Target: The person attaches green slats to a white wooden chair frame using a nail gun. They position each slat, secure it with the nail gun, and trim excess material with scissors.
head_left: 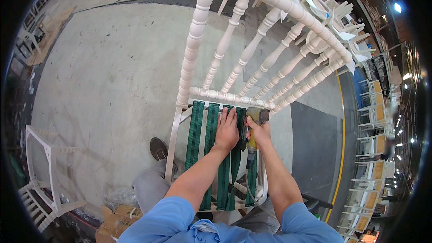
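Observation:
A white chair (175, 137) with a turned-spindle backrest (274, 67) stands before me, its seat frame crossed by dark green webbing straps (194, 137) running front to back. My left hand (227, 131) lies on the straps near the rear rail, fingers stretched toward the backrest. Closed around a yellow and dark pneumatic staple gun (258, 114) is my right hand (261, 134). The tool sits at the rear rail, beside a strap; its nose is hidden. A hose (247, 177) trails from its lower end toward me. One strap hangs loose and twisted between the others.
Another white chair frame (51, 150) stands at the left, with a cardboard box (118, 222) at lower left. White chair parts (315, 0) are piled beyond the backrest. Rows of chairs (371, 144) line the right, past a yellow floor line (343, 144). My shoe (158, 147) is beside the chair.

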